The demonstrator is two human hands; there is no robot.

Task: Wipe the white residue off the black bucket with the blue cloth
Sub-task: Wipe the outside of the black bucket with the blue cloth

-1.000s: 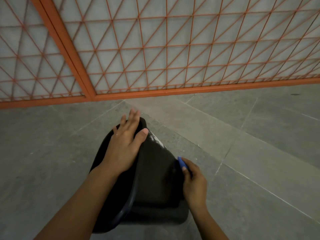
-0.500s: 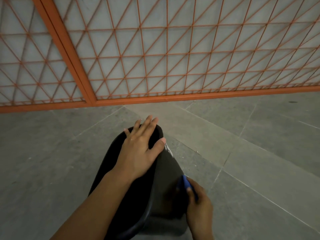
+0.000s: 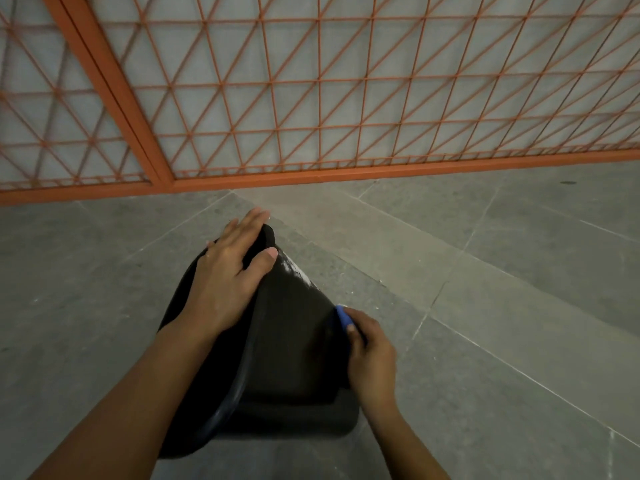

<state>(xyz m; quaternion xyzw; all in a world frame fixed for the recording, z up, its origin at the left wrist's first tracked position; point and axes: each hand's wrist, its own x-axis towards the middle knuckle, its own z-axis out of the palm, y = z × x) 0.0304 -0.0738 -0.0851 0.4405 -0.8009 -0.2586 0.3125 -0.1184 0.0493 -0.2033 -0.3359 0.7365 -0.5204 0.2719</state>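
Note:
A black bucket (image 3: 291, 341) lies tilted on the grey floor in front of me. White residue (image 3: 294, 270) streaks its upper right side, just past my left thumb. My left hand (image 3: 230, 275) lies flat over the bucket's rim at the far end, fingers spread and pressing on it. My right hand (image 3: 372, 358) is closed on a blue cloth (image 3: 343, 317), held against the bucket's right side below the residue. Only a small corner of the cloth shows above my fingers.
An orange metal lattice fence (image 3: 311, 98) with a thick diagonal post (image 3: 114, 95) runs across the back. Grey stone floor tiles (image 3: 502, 271) spread all around the bucket.
The view shifted between frames. My right hand with the cloth has moved back up the bucket's right side after dipping lower. My left hand stays on the rim.

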